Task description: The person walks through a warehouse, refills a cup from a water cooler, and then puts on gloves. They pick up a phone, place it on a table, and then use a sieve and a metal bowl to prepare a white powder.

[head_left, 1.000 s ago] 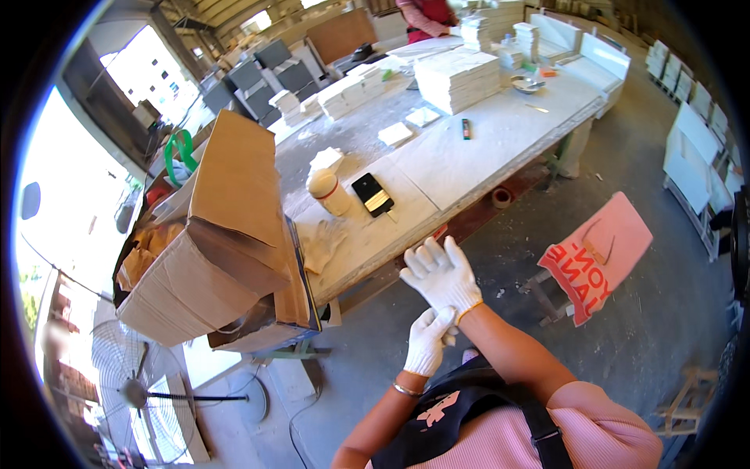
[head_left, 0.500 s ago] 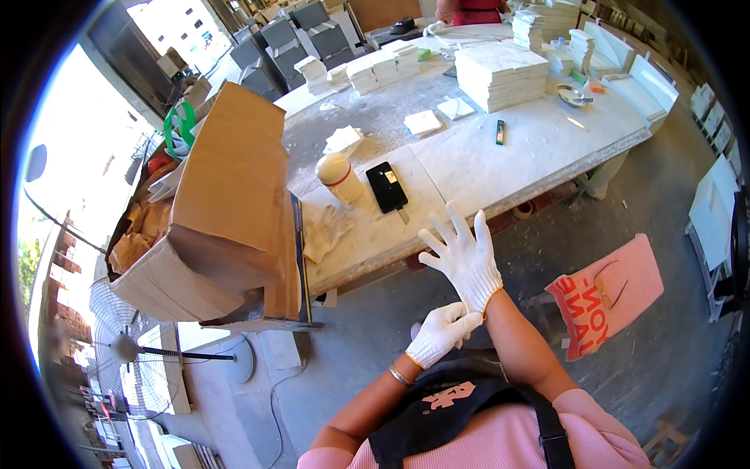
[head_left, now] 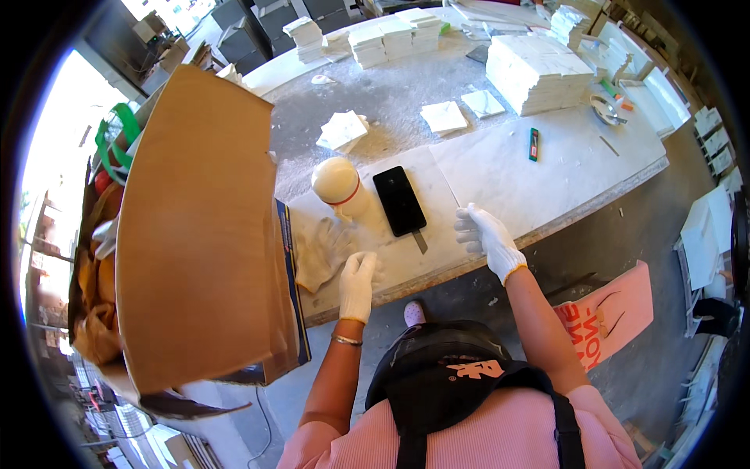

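- Closest to me, the left hand [head_left: 357, 286], in a white knit glove, hangs over the table's near edge. Its fingers are loosely bent with nothing visible between them; whether the tips meet, I cannot tell.
- The right hand [head_left: 492, 241], gloved to match with a yellow-edged cuff, is at the same edge, fingers parted and pointing inward, holding nothing that I can see.
- Both gloves look stretchy and light; I'd say the cuff is the place to grip one.
- The loose glove [head_left: 319, 256] lies crumpled on the marble tabletop [head_left: 500, 176], right beside the left hand; I cannot tell if they touch. It should be soft, limp and nearly weightless, easiest pinched by a fold.
- The large cardboard box [head_left: 199, 234] stands to the left, flap raised: stiff, but likely to bend if pulled by that flap.
- Between the hands and a little farther in lies the black smartphone [head_left: 399, 199], flat, apart from both. It looks rigid, smooth and breakable, perhaps slippery under knit fabric; best held by its long sides.
- Beside the phone stands the cream flask [head_left: 337, 187] with a red ring, round enough to want a grip about its body.
- Farther in lie two thin marble tiles, one white [head_left: 444, 118] and one paler grey [head_left: 483, 103], brittle and best lifted by opposite edges.
- Beyond them, the big tile stack [head_left: 539, 74] looks heavy as a block.
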Tool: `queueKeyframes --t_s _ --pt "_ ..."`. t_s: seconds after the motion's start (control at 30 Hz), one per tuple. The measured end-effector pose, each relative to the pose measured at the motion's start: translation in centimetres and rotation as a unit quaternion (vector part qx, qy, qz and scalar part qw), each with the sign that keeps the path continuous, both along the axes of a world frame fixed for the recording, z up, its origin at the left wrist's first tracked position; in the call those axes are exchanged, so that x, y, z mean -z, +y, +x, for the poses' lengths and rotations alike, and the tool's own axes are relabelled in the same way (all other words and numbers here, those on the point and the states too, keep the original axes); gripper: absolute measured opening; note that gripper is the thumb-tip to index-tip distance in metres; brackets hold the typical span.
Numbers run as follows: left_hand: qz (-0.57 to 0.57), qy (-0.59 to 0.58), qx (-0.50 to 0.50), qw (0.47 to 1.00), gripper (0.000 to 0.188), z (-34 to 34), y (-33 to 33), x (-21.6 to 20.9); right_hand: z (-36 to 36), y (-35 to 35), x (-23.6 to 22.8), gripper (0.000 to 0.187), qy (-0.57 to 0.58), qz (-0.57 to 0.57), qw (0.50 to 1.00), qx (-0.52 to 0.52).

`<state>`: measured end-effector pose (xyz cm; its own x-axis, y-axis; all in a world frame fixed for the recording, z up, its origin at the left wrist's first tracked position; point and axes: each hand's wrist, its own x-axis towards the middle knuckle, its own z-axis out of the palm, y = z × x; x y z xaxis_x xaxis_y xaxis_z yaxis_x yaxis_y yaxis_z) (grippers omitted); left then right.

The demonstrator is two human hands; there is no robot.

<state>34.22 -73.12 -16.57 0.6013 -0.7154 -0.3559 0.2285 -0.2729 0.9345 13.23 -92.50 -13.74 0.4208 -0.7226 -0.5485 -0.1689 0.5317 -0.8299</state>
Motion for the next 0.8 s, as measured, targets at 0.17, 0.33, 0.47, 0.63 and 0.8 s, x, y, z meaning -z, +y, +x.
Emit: queueKeyframes --t_s 0.17,0.33,0.47,0.63,0.8 --pt "-0.01 0.007 -0.027 1.0 0.033 1.9 -5.5 0.7 4.5 -2.7 0.2 0.051 0.037 -0.035 0.996 -0.068" --pt "0.006 0.026 -0.046 0.999 0.036 2.4 -9.2 1.9 7.9 -6.1 1.9 0.054 0.098 -0.036 0.984 -0.144" --pt "0.019 0.067 -0.077 0.995 0.041 2.7 -10.8 2.2 10.0 -8.1 2.8 0.056 0.114 -0.024 0.972 -0.205" --pt "0.024 0.11 -0.101 0.989 0.049 3.2 -11.4 2.7 11.3 -8.0 3.8 0.06 0.088 -0.021 0.972 -0.215" --pt "0.019 0.16 -0.117 0.98 0.051 3.4 -11.6 3.4 10.5 -8.9 5.1 0.039 0.004 0.055 0.979 -0.195"
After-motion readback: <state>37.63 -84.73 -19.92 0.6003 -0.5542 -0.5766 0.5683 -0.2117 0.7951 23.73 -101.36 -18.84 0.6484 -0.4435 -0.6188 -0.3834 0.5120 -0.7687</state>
